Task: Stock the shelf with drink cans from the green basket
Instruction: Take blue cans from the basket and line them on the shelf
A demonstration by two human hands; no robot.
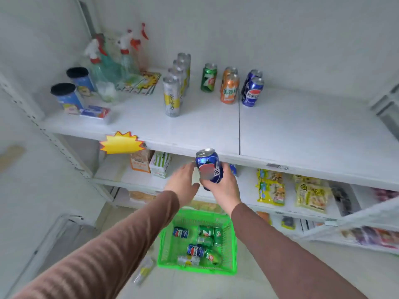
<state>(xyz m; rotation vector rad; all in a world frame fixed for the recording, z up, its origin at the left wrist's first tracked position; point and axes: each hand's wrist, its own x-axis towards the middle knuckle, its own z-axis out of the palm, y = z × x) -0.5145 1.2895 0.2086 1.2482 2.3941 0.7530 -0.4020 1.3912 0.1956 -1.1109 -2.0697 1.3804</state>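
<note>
So the blue Pepsi can (pixel 207 166) is up in the air, upright, just in front of the edge of the top shelf (pixel 302 130) and a bit below its surface. The right hand (pixel 223 186) grips it from the right and underneath, fingers (pixel 224 170) curled round the lower half with the thumb across the front. The left hand (pixel 183 183) sits just beside the can on its left, fingers straight and relaxed, tips at or very near the can; can't tell if they actually touch. Both arms are in brown sleeves (pixel 112 247).

Straight below the hands, on the floor, is the green basket (pixel 170 240) with cans lying on their sides: a couple more Pepsi cans (pixel 195 250), some green 7up cans (pixel 206 231) and a pale one (pixel 188 260) near the front.

On the top shelf, further back: two Pepsi cans in a line (pixel 253 91), to their left two orange soda cans (pixel 229 88), then a single 7up can (pixel 208 77), then a row of tall silver-and-yellow cans (pixel 172 97). Far left there are spray bottles (pixel 101 61), two blue tubs with black lids (pixel 67 96) and a small flat packet (pixel 95 112).

A yellow starburst tag (pixel 122 143) hangs off the shelf edge to the left of the hands. The shelf underneath has cartons (pixel 160 164) and yellow snack bags (pixel 271 187).
</note>
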